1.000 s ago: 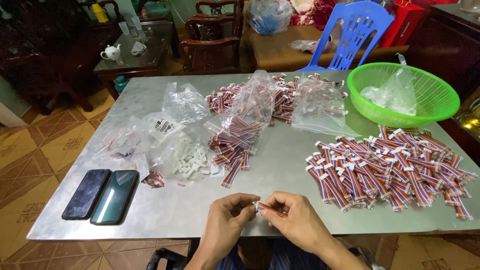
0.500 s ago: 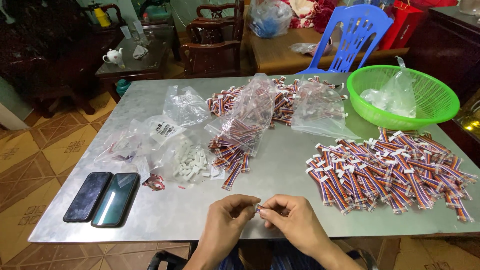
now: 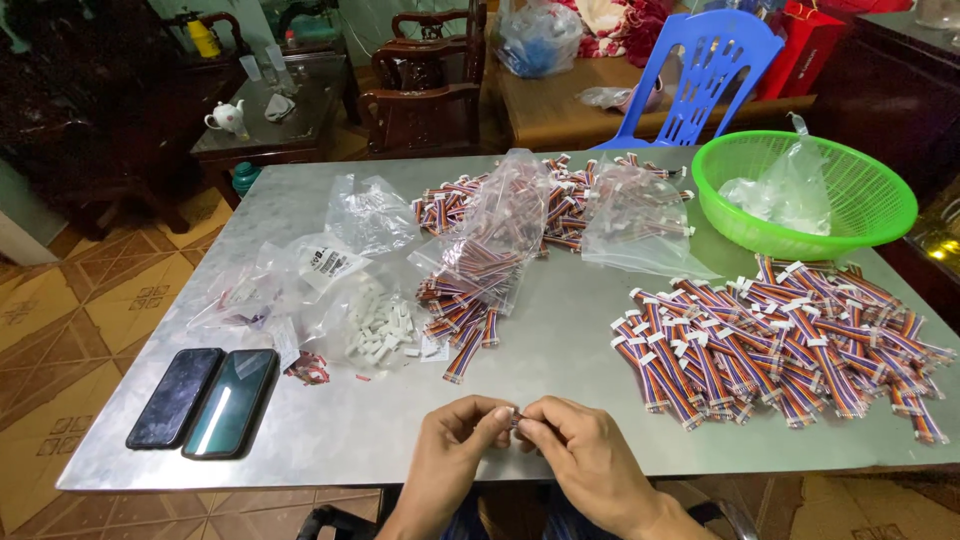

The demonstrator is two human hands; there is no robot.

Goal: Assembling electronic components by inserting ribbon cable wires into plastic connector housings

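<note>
The metal bench [image 3: 560, 330] carries heaps of striped wire leads [image 3: 790, 340]. I see my left hand [image 3: 450, 455] and right hand [image 3: 590, 460] pinching one small connector piece [image 3: 516, 418] between fingertips (assembly step, I judge); seating it calls for careful alignment.

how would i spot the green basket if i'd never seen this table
Start at the metal table and go to its far right corner, beyond the big pile of striped cables. The green basket sits there: round, bright green, meshed, with a crumpled clear bag inside, the only bowl-shaped thing on the table.
</note>
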